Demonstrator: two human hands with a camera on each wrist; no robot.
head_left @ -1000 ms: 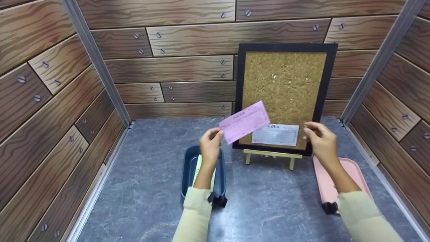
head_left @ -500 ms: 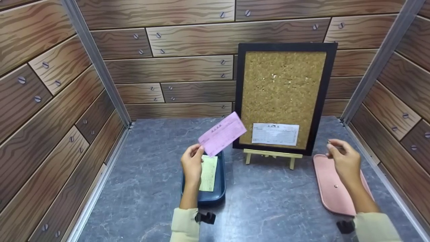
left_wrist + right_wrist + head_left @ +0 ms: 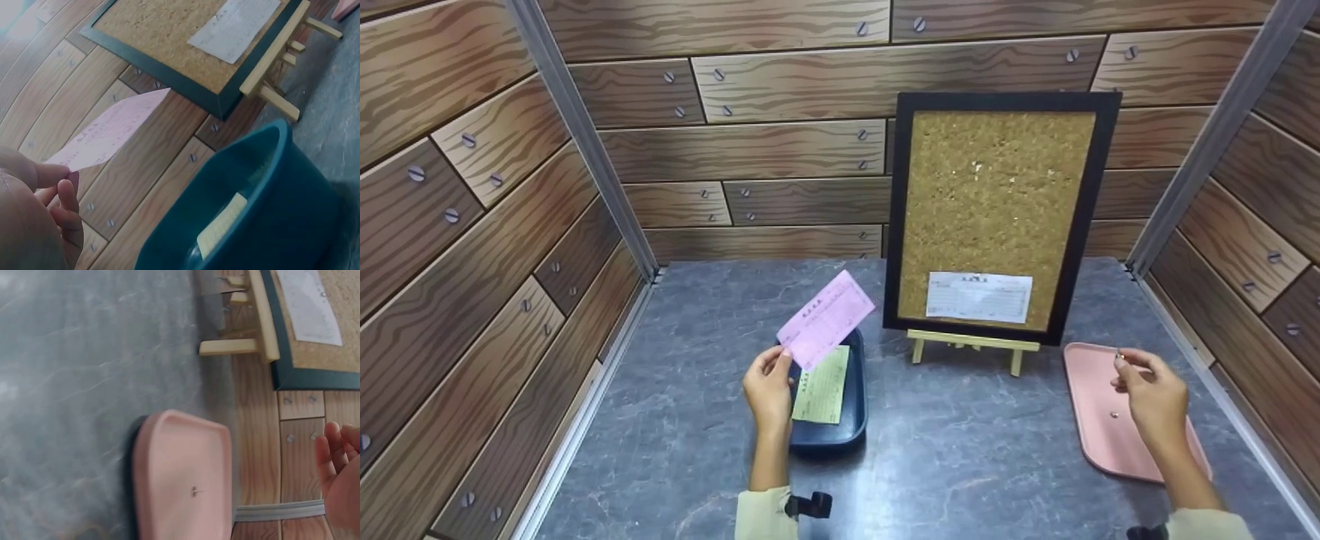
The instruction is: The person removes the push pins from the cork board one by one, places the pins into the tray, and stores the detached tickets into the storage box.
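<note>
My left hand pinches a pink printed paper slip by its lower left corner, tilted above the dark blue bin. In that bin lies a yellow-green paper slip, partly behind the pink one. Over the far right part of the pink tray, my right hand pinches a tiny metallic pushpin between thumb and forefinger. Another pushpin lies in the tray; the right wrist view shows its thin point. A white slip is pinned low on the framed corkboard.
The corkboard leans upright on a small wooden easel at the back of the grey marbled table. Wood-patterned walls with metal corner rails enclose the table on the left, back and right.
My left hand has drawn the pink slip left and down, away from the corkboard. My right hand has moved right and down from the board's edge to over the pink tray.
</note>
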